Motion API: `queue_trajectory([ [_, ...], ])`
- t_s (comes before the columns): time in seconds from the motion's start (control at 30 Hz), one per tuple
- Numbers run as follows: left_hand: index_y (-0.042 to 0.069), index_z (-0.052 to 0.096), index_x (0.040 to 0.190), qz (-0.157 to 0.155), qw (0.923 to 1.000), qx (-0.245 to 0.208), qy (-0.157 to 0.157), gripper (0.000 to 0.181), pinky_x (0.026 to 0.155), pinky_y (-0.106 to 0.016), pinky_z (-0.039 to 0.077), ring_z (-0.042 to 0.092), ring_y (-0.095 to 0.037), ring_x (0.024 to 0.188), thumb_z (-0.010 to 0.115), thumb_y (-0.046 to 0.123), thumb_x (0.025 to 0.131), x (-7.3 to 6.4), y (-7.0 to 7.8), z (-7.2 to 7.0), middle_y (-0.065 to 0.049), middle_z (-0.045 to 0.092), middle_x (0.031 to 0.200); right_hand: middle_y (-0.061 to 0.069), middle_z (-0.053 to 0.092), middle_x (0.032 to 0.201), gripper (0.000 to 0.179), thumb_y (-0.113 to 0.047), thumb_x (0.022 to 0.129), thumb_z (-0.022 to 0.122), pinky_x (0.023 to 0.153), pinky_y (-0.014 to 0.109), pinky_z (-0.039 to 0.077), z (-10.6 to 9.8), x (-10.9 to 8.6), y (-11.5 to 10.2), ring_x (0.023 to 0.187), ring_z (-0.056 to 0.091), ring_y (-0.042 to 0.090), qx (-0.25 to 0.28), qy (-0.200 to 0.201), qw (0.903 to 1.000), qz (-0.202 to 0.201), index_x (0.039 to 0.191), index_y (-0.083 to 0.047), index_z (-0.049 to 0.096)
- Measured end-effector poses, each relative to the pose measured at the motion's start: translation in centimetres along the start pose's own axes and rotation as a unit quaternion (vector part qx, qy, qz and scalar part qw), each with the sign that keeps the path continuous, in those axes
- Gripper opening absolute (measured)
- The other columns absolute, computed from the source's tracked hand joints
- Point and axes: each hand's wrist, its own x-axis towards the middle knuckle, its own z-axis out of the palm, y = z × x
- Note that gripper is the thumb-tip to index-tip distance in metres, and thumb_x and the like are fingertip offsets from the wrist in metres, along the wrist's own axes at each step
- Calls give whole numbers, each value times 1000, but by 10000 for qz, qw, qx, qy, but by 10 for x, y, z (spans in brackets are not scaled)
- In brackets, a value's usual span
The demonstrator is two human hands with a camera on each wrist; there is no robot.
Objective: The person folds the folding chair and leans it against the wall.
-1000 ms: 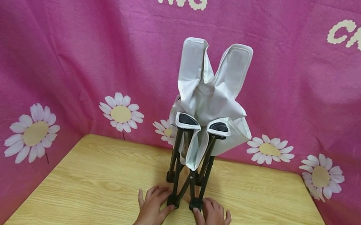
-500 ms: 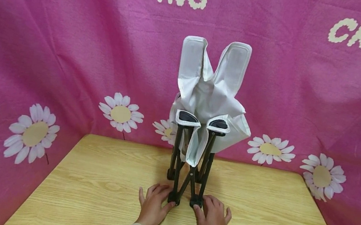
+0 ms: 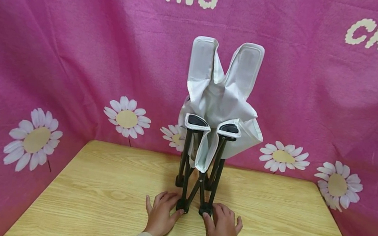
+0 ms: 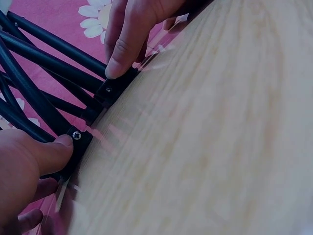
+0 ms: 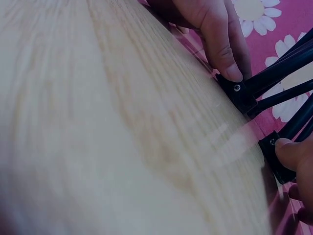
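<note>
A folding chair [image 3: 218, 102] with a white fabric seat and crossed black legs [image 3: 200, 180] stands upright and mostly folded on the wooden table [image 3: 112, 171]. Two fabric flaps point up at its top. At the near left foot [image 4: 80, 142], my left hand [image 3: 162, 215] pinches with the thumb in front and the fingers behind its outer side. My right hand [image 3: 224, 230] grips the near right foot [image 5: 281, 159] the same way. In the left wrist view, a screw head shows beside the left thumb [image 4: 56, 149]. The fingertips behind the feet are partly hidden.
A pink cloth backdrop [image 3: 155, 48] with printed daisies and pale letters surrounds the table at the back and sides. The two far feet [image 3: 179, 181] of the chair stand farther back on the table.
The chair and both hands sit slightly higher in the head view than a second ago, a small shift away from me. Both hands keep the same grip on the near feet.
</note>
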Motion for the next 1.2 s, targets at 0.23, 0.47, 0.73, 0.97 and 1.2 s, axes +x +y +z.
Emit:
queue_trajectory([
  [0.23, 20, 68, 119, -24, 10000, 62, 17, 39, 103, -73, -2, 42, -31, 128, 75, 30, 82, 2, -1, 1, 1, 61, 128, 10, 60, 124, 37, -36, 88, 70, 100, 69, 12, 2, 3, 1, 117, 47, 35, -10, -99, 9999, 88, 115, -11, 67],
  [0.47, 21, 69, 118, -76, 9999, 31, 79, 39, 102, -73, -4, 41, -30, 127, 76, 30, 81, 4, -3, 4, 3, 61, 126, 10, 59, 125, 39, -36, 88, 69, 101, 69, 11, 3, 6, 2, 118, 46, 34, 10, -192, 9997, 138, 118, -11, 66],
  [0.73, 21, 69, 117, -47, 9998, 11, 214, 38, 101, -74, -4, 42, -30, 126, 76, 29, 81, 8, -4, 7, 3, 62, 125, 11, 59, 124, 41, -37, 88, 69, 100, 68, 11, 4, 10, 3, 118, 46, 34, 10, -193, 9997, 153, 119, -10, 65],
  [0.97, 22, 70, 116, -128, 9993, 59, 339, 39, 101, -74, -4, 43, -30, 125, 78, 28, 79, 11, -3, 10, 4, 63, 121, 9, 60, 123, 38, -36, 88, 69, 100, 68, 11, 7, 14, 4, 117, 47, 33, 40, -115, 9999, 104, 117, -11, 66],
  [1.2, 21, 70, 115, -160, 9991, 60, 387, 38, 100, -75, -5, 43, -31, 125, 79, 27, 78, 14, -3, 13, 4, 64, 121, 11, 60, 122, 38, -34, 87, 71, 99, 69, 12, 7, 16, 5, 116, 48, 35, 11, -2, 10000, 46, 116, -11, 66],
])
